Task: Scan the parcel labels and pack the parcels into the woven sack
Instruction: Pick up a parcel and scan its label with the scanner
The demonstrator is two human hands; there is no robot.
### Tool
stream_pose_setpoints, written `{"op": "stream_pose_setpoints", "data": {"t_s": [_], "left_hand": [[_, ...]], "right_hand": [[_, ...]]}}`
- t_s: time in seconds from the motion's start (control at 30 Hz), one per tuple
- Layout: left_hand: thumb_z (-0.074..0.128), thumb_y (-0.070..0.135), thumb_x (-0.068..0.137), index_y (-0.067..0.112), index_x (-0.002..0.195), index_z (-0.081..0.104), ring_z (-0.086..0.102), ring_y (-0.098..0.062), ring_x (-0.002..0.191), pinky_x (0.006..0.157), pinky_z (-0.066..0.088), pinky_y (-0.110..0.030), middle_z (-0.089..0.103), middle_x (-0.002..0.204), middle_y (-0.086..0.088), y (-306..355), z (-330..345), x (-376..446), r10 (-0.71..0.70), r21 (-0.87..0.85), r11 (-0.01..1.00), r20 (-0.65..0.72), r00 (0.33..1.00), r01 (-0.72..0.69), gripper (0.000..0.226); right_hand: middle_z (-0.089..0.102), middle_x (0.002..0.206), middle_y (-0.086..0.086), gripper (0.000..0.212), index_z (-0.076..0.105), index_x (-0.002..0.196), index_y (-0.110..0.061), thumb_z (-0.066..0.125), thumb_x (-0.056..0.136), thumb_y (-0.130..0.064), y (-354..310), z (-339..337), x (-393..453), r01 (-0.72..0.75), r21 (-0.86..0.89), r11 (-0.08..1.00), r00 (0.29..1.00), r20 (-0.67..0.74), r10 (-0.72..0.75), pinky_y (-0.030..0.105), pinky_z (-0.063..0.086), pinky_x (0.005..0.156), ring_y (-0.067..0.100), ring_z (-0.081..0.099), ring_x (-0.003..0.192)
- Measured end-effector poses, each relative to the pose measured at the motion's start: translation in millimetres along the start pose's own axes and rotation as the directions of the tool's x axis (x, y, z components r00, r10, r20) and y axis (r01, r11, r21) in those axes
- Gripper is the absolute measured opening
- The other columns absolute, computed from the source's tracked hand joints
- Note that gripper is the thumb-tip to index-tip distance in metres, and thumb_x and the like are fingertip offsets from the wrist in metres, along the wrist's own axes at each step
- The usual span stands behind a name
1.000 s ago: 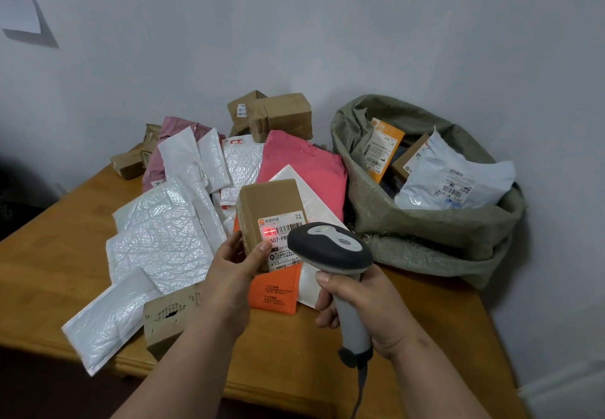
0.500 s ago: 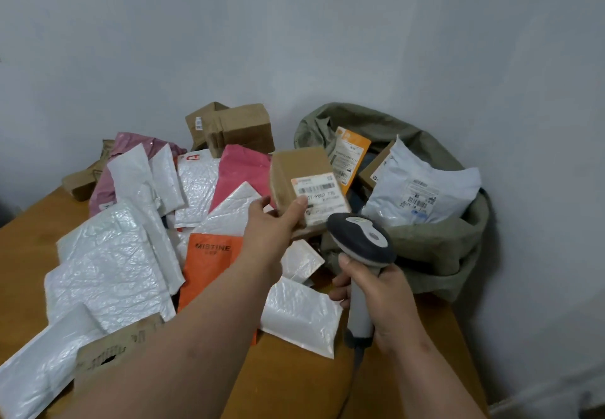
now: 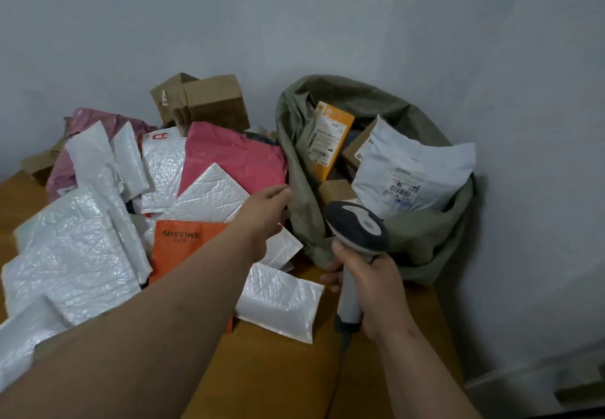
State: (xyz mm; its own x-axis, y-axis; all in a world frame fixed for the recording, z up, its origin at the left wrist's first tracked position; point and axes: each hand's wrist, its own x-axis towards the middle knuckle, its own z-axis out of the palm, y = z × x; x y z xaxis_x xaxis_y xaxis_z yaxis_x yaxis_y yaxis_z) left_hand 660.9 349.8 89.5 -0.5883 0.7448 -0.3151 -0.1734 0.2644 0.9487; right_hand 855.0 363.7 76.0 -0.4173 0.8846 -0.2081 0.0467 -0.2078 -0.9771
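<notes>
Olive-green woven sack (image 3: 422, 238) beyond the right hand (image 3: 376, 287), which grips a grey-and-black scanner (image 3: 358, 225); orange parcel (image 3: 183, 248), pink mailer (image 3: 235, 156) beside the left hand (image 3: 265, 212).

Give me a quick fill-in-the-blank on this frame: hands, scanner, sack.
1. The right hand grips the handle of the ____.
2. The left hand, holding nothing, reaches toward the rim of the ____ sack.
3. The orange mailer on the table reads ____.

Answers: barcode scanner; woven; MISTINE
</notes>
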Motion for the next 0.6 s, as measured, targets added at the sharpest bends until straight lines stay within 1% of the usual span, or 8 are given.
{"op": "stream_pose_setpoints", "data": {"t_s": [0.07, 0.13, 0.27, 0.37, 0.47, 0.5, 0.57, 0.6], "left_hand": [[0.058, 0.033, 0.098, 0.024, 0.129, 0.061, 0.064, -0.018, 0.105, 0.089, 0.052, -0.035, 0.065, 0.117, 0.001, -11.5, -18.6, -8.8, 0.034, -0.025, 0.999, -0.069, 0.997, -0.035, 0.032], [0.058, 0.034, 0.098, 0.025, 0.126, 0.062, 0.066, -0.015, 0.103, 0.088, 0.053, -0.035, 0.066, 0.116, 0.003, -20.8, -40.9, -21.7, 0.069, -0.03, 0.997, -0.137, 0.988, -0.074, 0.029], [0.06, 0.035, 0.098, 0.029, 0.12, 0.062, 0.065, -0.012, 0.099, 0.089, 0.052, -0.035, 0.066, 0.111, 0.007, -41.2, -95.7, -54.3, 0.094, 0.028, 0.996, -0.291, 0.952, -0.09, 0.023], [0.062, 0.032, 0.096, 0.026, 0.116, 0.065, 0.065, -0.014, 0.098, 0.089, 0.052, -0.037, 0.068, 0.107, 0.004, -59.7, -137.6, -76.8, 0.1, 0.076, 0.994, -0.402, 0.91, -0.076, 0.021], [0.062, 0.03, 0.094, 0.026, 0.115, 0.065, 0.063, -0.011, 0.096, 0.078, 0.05, -0.028, 0.067, 0.105, 0.008, -82.7, -175.4, -98.0, 0.109, 0.133, 0.99, -0.515, 0.85, -0.047, 0.021], [0.063, 0.029, 0.094, 0.025, 0.12, 0.064, 0.062, -0.011, 0.096, 0.078, 0.05, -0.029, 0.065, 0.109, 0.008, -91.8, -188.8, -104.7, 0.117, 0.177, 0.984, -0.551, 0.826, -0.021, 0.026], [0.066, 0.031, 0.092, 0.024, 0.132, 0.059, 0.061, -0.02, 0.107, 0.09, 0.052, -0.042, 0.062, 0.125, 0.001, -112.4, -216.7, -115.6, 0.124, 0.276, 0.959, -0.607, 0.785, 0.062, 0.041], [0.069, 0.034, 0.088, 0.025, 0.136, 0.056, 0.059, -0.025, 0.114, 0.096, 0.05, -0.048, 0.059, 0.132, -0.002, -122.6, -230.2, -120.0, 0.121, 0.34, 0.931, -0.626, 0.77, 0.131, 0.05]], "right_hand": [[0.073, 0.069, -0.001, 0.017, 0.07, 0.094, -0.015, 0.074, 0.088, -0.03, 4.4, 9.5, -1.2, -0.012, -0.021, 1.0, 0.999, 0.041, 0.013, 0.025, 0.053, 0.057, 0.016, 0.073, 0.067], [0.073, 0.07, -0.001, 0.016, 0.071, 0.092, -0.014, 0.073, 0.089, -0.03, 7.2, 23.8, -4.3, -0.016, -0.052, 0.999, 0.996, 0.092, 0.021, 0.022, 0.053, 0.056, 0.015, 0.073, 0.067], [0.073, 0.07, 0.0, 0.019, 0.071, 0.094, -0.011, 0.073, 0.089, -0.029, 12.9, 61.8, -17.0, -0.035, -0.083, 0.996, 0.979, 0.197, 0.051, 0.021, 0.052, 0.055, 0.014, 0.073, 0.066], [0.071, 0.068, 0.002, 0.021, 0.07, 0.096, -0.007, 0.074, 0.088, -0.027, 18.3, 93.5, -30.8, -0.072, -0.083, 0.994, 0.964, 0.251, 0.091, 0.023, 0.052, 0.052, 0.017, 0.071, 0.062], [0.069, 0.067, 0.003, 0.019, 0.069, 0.095, -0.006, 0.074, 0.089, -0.023, 26.2, 123.0, -45.2, -0.112, -0.106, 0.988, 0.947, 0.29, 0.138, 0.027, 0.05, 0.052, 0.019, 0.069, 0.06], [0.07, 0.066, 0.002, 0.017, 0.069, 0.094, -0.008, 0.074, 0.089, -0.023, 29.6, 132.1, -50.5, -0.112, -0.134, 0.985, 0.942, 0.3, 0.149, 0.028, 0.051, 0.053, 0.019, 0.07, 0.06], [0.072, 0.067, 0.002, 0.017, 0.069, 0.095, -0.01, 0.074, 0.089, -0.025, 37.9, 149.9, -60.7, -0.107, -0.187, 0.976, 0.93, 0.328, 0.165, 0.026, 0.051, 0.054, 0.018, 0.071, 0.062], [0.072, 0.068, 0.002, 0.019, 0.07, 0.096, -0.009, 0.074, 0.089, -0.026, 42.8, 158.3, -65.7, -0.108, -0.208, 0.972, 0.925, 0.338, 0.176, 0.024, 0.051, 0.053, 0.018, 0.072, 0.062]]}}
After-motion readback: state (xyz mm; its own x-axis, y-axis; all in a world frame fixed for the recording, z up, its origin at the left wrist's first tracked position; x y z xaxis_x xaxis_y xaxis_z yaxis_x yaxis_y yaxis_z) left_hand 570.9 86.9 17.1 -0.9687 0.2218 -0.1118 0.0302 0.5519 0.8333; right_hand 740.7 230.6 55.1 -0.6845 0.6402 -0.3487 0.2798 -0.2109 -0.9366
